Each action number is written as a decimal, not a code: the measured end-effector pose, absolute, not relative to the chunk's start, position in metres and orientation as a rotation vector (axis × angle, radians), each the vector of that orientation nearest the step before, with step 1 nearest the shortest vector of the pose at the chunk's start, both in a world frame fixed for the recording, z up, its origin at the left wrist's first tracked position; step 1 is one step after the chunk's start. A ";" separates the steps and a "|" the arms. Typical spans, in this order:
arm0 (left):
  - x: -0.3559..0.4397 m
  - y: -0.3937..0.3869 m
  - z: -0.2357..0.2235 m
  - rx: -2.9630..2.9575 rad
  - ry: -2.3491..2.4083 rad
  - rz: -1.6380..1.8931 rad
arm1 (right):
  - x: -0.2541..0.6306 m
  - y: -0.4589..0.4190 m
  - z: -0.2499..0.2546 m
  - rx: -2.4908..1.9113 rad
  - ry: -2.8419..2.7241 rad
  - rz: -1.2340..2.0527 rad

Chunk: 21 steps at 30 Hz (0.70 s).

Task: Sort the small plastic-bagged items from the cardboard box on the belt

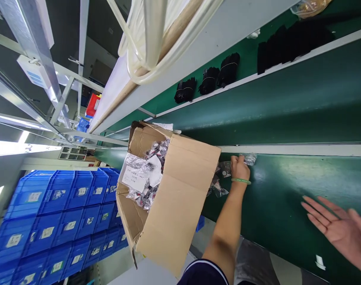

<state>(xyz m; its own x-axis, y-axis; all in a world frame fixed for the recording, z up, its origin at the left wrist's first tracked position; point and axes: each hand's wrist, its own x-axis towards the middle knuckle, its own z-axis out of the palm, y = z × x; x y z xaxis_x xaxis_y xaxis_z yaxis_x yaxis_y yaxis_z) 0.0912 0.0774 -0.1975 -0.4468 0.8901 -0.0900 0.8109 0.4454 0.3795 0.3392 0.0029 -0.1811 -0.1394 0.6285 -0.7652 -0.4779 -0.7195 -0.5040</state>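
Observation:
My left hand (239, 168), with a green band on its wrist, reaches across the green bench top (287, 186). Its fingers are closed on a small clear plastic bag (249, 158) holding dark parts. More such bags (218, 189) lie loose under that hand, beside an open cardboard box (180, 206). The box sits tipped at the bench edge and is filled with several bags of small parts and a white paper label (135, 178). My right hand (337, 227) hovers over the bench at the right, palm up, fingers spread, holding nothing.
Bundles of black parts (210, 80) lie in a row on the green shelf behind a white rail (302, 149). Blue labelled crates (58, 225) are stacked on the left. Pale tubing (151, 43) hangs overhead beside metal framing.

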 end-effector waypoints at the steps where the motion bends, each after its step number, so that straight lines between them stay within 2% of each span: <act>1: 0.097 0.075 -0.198 1.427 2.421 0.457 | 0.335 0.003 -0.178 -1.398 -0.122 1.969; 6: 0.092 0.059 -0.192 1.138 2.363 0.586 | 0.346 0.000 -0.187 -1.443 -0.182 2.062; 12: 0.113 0.045 -0.184 1.151 2.231 0.634 | 0.353 -0.008 -0.209 -1.561 -0.252 2.054; 17: 0.158 0.036 -0.170 1.330 1.686 0.652 | 0.340 -0.021 -0.204 -1.627 -0.306 2.145; 19: 0.148 0.033 -0.161 1.281 1.784 0.626 | 0.339 -0.025 -0.199 -1.660 -0.310 2.140; 21: 0.122 0.032 -0.152 1.106 2.159 0.585 | 0.341 -0.027 -0.195 -1.686 -0.319 2.118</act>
<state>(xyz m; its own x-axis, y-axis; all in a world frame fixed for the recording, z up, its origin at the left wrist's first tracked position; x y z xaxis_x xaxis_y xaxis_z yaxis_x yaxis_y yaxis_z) 0.1217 0.0319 -0.1523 -0.4450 0.8309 -0.3340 0.5485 0.5477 0.6317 0.3411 -0.0273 -0.1947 -0.1821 0.4526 -0.8729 -0.1755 -0.8885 -0.4241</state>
